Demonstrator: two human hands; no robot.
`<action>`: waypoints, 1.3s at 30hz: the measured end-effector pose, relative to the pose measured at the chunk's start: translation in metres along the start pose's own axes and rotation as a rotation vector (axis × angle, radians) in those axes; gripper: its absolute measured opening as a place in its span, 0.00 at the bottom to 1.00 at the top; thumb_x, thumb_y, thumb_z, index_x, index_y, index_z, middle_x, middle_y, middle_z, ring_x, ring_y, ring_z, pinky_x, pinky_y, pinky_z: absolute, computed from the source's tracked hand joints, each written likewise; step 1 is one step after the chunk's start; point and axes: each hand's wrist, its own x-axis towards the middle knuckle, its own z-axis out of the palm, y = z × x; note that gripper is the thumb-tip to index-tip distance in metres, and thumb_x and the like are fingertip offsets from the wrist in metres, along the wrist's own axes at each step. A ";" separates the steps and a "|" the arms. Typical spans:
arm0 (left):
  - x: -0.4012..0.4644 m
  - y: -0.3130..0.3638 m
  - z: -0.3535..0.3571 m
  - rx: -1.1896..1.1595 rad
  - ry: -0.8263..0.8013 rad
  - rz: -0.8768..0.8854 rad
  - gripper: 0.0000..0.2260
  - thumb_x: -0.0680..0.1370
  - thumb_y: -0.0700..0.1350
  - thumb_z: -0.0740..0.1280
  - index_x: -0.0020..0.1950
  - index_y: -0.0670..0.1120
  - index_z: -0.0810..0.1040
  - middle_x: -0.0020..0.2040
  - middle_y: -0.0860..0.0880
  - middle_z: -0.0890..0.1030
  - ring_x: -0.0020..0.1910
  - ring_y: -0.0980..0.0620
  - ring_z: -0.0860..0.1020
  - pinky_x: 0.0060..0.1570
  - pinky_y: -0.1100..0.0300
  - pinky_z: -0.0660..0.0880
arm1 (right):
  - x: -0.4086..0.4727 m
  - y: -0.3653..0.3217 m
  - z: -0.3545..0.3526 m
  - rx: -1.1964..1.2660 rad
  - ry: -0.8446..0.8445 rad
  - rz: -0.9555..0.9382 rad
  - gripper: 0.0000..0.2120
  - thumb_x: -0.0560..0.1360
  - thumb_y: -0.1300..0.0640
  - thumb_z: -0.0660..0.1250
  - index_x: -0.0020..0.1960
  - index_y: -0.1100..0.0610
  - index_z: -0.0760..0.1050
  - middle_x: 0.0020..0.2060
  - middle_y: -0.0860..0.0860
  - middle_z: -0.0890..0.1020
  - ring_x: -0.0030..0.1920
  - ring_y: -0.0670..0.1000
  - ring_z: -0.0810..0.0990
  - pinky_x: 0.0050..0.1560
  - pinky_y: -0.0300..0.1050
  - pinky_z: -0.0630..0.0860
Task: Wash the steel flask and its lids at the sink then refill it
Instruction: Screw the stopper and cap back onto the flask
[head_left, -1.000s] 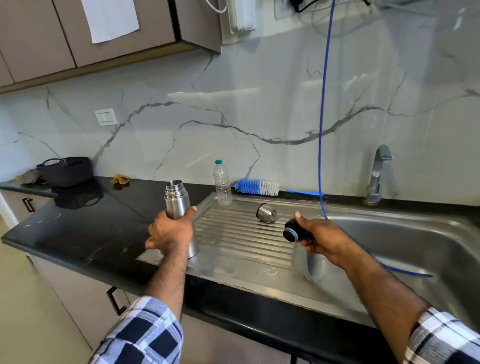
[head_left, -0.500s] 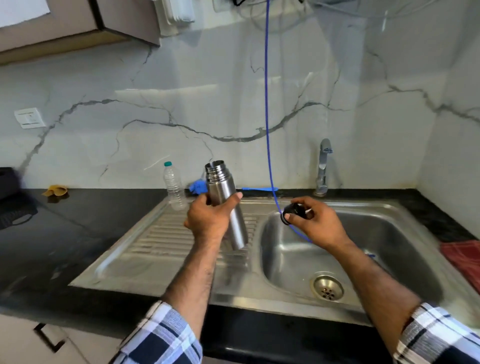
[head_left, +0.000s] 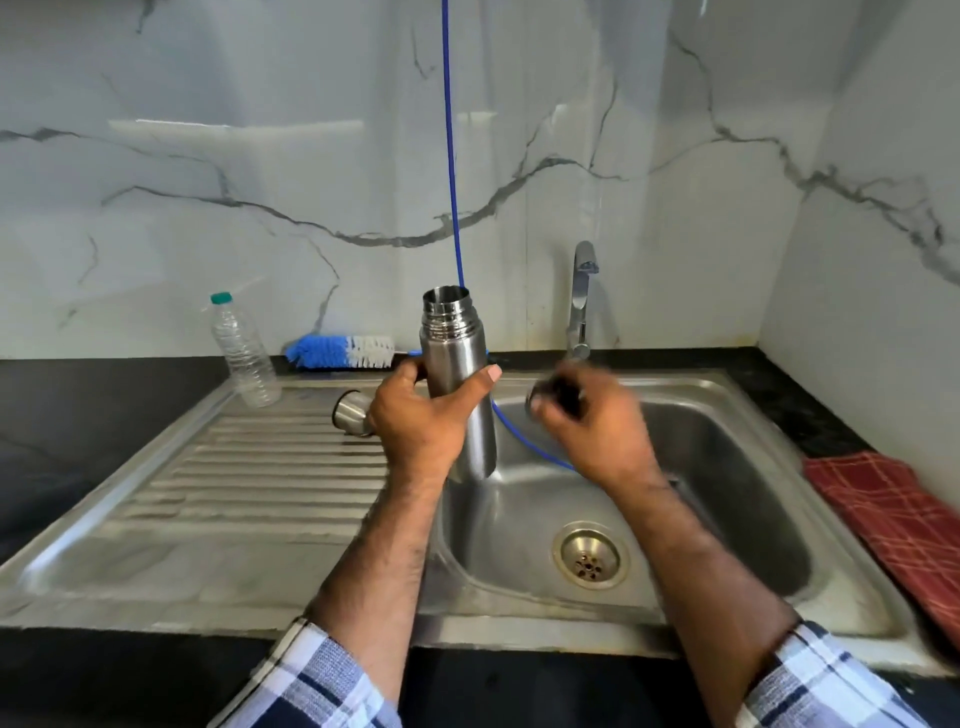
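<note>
My left hand (head_left: 418, 418) grips the open steel flask (head_left: 457, 358) around its middle and holds it upright over the left rim of the sink basin (head_left: 737, 467). My right hand (head_left: 597, 431), blurred by motion, holds the small black inner lid (head_left: 553, 397) over the basin, right of the flask. The steel cup lid (head_left: 350, 410) lies on its side on the draining board (head_left: 260, 478), partly hidden behind my left hand. The tap (head_left: 582, 296) stands at the back of the basin, and no water is seen running.
A thin blue hose (head_left: 449, 156) hangs from above and curls into the basin behind the flask. A clear plastic bottle (head_left: 241, 353) with a green cap and a blue-white brush (head_left: 340, 351) sit at the back. A red checked cloth (head_left: 893, 514) lies on the right counter.
My view has shifted right, onto the sink. My left hand has carried the flask from the counter to the basin's edge. My right hand, still holding the black lid, is moving over the basin.
</note>
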 end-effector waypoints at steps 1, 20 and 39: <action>-0.001 0.000 -0.002 -0.002 -0.006 0.003 0.23 0.60 0.64 0.85 0.44 0.52 0.84 0.39 0.57 0.86 0.38 0.57 0.85 0.42 0.51 0.84 | -0.002 0.004 0.005 -0.125 -0.171 0.100 0.16 0.73 0.45 0.79 0.57 0.50 0.83 0.48 0.49 0.86 0.51 0.51 0.85 0.53 0.45 0.81; -0.008 0.005 -0.015 -0.132 -0.030 -0.074 0.22 0.60 0.63 0.85 0.44 0.52 0.85 0.40 0.56 0.86 0.39 0.56 0.85 0.42 0.51 0.85 | -0.011 -0.006 0.007 -0.228 -0.271 0.248 0.17 0.74 0.44 0.78 0.57 0.51 0.83 0.48 0.50 0.85 0.50 0.52 0.84 0.49 0.44 0.78; -0.008 0.014 -0.014 -0.091 -0.076 -0.115 0.22 0.61 0.59 0.87 0.49 0.54 0.84 0.43 0.58 0.86 0.42 0.63 0.83 0.40 0.64 0.78 | 0.063 -0.122 -0.029 0.667 0.029 -0.008 0.15 0.79 0.59 0.75 0.64 0.58 0.78 0.52 0.55 0.87 0.44 0.58 0.87 0.48 0.52 0.84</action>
